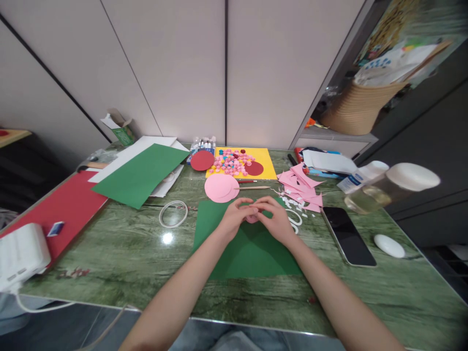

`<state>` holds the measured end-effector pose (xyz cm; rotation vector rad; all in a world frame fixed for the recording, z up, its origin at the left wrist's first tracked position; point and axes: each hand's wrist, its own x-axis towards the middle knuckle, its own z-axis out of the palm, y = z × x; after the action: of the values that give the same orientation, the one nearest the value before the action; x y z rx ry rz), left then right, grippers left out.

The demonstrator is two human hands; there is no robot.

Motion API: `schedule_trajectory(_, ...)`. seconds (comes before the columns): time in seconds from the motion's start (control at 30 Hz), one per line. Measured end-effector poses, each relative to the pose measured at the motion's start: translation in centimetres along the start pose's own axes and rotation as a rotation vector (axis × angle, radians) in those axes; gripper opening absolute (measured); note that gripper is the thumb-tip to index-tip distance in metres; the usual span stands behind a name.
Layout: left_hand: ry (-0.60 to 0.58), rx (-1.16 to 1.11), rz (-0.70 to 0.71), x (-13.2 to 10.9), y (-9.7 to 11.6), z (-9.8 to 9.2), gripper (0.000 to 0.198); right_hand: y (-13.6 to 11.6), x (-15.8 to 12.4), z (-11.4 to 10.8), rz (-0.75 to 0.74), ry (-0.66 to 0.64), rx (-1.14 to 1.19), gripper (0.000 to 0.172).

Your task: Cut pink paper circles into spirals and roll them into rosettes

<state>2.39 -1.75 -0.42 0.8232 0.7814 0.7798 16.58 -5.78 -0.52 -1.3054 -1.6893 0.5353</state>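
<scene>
A small pink paper piece point(252, 219) is pinched between the fingertips of the left hand point(236, 215) and the right hand point(277, 220). Both hands are closed on it and held just above the far edge of the dark green sheet point(248, 256), which lies flat on the worktop point(139, 258). Most of the piece is hidden by the fingers, so its exact shape cannot be told. Because so little of it is gripped, it could be torn or creased if the two hands are pulled apart or twisted too hard. If it is let slip, it could be lost among the pink scraps point(302, 189) and white offcuts scattered just right of the sheet. The sheet itself is not weighted, so it could be shifted by a dragged wrist or forearm. Just beyond the sheet lie stacked pink discs point(220, 187) and a thin wooden stick point(255, 187), which could be knocked by a forward reach. A phone point(348, 235) lies just right of the sheet, and beyond it stands a lidded jar of yellowish liquid point(393, 187). A wide sweep of the right arm could tip the jar over the phone and the paper.
</scene>
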Motion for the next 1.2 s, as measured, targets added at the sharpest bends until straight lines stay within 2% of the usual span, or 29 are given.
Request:
schedule_trajectory(0.17, -0.025, -0.042, 0.019, 0.12, -0.24, -0.21, 0.035, 0.32, -0.06, 0.16, 0.007, 0.028, -0.001, 0.015)
schedule_trajectory(0.4, 0.007, -0.012, 0.045, 0.09, -0.19, 0.01, 0.035, 0.07, -0.03, 0.20, 0.011, 0.027, -0.009, 0.014)
schedule_trajectory(0.77, 0.045, 0.073, 0.044, 0.13, 0.03, 0.03, 0.031, 0.14, -0.13, 0.15, -0.034, -0.039, -0.015, 0.019)
schedule_trajectory(1.2, -0.038, 0.046, 0.064, -0.08, -0.33, 0.21, 0.030, 0.41, -0.12, 0.38, 0.015, 0.089, -0.004, 0.004)
